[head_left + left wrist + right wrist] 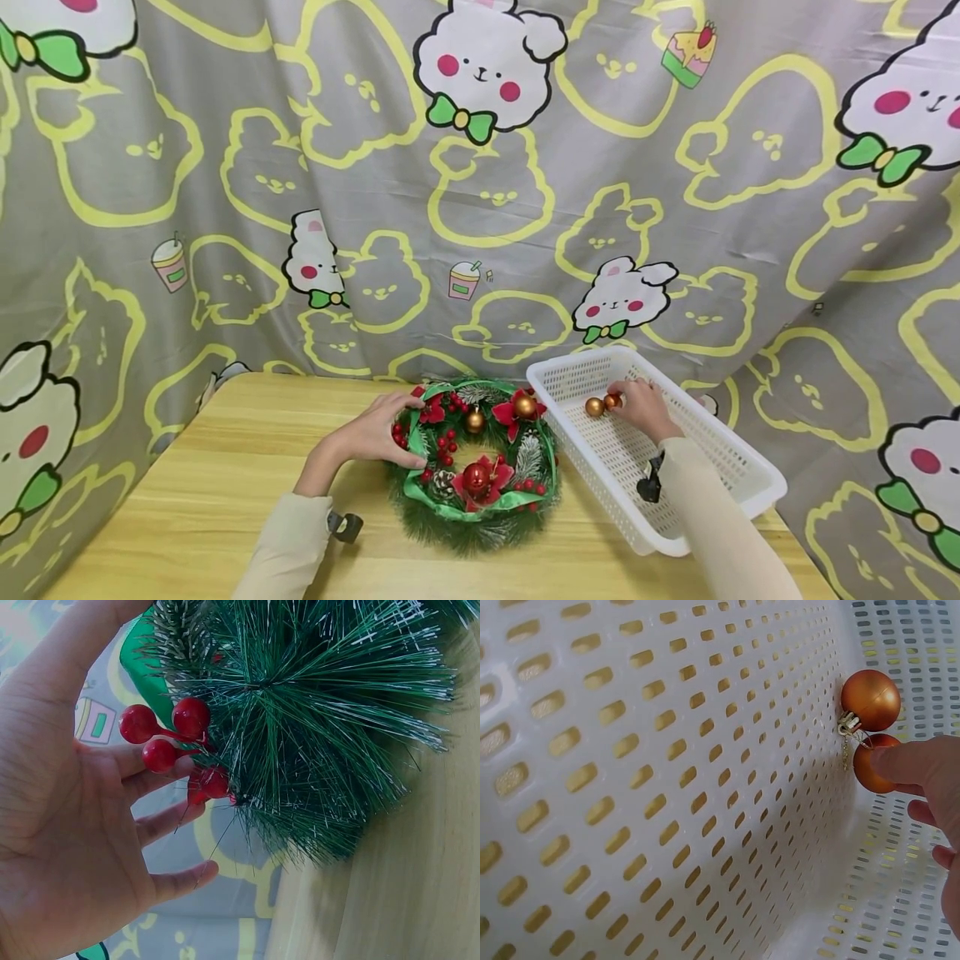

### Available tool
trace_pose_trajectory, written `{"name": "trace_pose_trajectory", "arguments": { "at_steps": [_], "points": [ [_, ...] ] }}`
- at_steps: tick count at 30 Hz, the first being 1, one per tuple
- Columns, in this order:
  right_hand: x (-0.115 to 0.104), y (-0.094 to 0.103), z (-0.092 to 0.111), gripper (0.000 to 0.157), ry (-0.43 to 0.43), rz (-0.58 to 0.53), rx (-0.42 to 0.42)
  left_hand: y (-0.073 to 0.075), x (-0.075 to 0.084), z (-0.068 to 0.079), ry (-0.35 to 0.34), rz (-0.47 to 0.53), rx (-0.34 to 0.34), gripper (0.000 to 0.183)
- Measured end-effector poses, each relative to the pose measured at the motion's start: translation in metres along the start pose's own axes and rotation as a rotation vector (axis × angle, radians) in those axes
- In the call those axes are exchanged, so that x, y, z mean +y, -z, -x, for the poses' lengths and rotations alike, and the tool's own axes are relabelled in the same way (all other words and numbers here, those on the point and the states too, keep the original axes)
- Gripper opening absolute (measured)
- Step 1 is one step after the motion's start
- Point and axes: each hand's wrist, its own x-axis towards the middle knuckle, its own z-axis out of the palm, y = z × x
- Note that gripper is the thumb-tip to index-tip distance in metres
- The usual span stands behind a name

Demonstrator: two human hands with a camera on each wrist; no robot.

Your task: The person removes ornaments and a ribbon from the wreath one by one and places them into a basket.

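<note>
A Christmas wreath (491, 537) of green needles lies on the table, with red flowers, berries, a green ribbon, a pinecone and several baubles on it. My left hand (378, 433) rests at its left edge, fingers spread and fairly straight. In the left wrist view, red berries (191, 718) stand in front of those fingers, and the thumb tip is cut off by the frame. My right hand (643, 408) reaches into a white basket (585, 454) and pinches a copper-orange bauble (870, 776). Another such bauble (871, 700) with a gold cap sits beside it on the basket floor.
The basket's raised perforated walls surround the right hand. It stands right of the wreath on a wooden table (225, 467). A grey patterned curtain (510, 200) hangs behind the table and at both sides.
</note>
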Motion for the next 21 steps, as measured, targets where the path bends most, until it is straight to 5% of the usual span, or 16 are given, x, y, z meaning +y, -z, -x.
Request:
{"name": "trace_pose_trajectory", "arguments": {
  "at_steps": [21],
  "points": [
    [-0.0017,0.0005,0.0003,0.027,-0.009,-0.001,-0.025,0.0011,0.0010,0.0007,0.005,0.006,-0.008,0.090]
  ]
}}
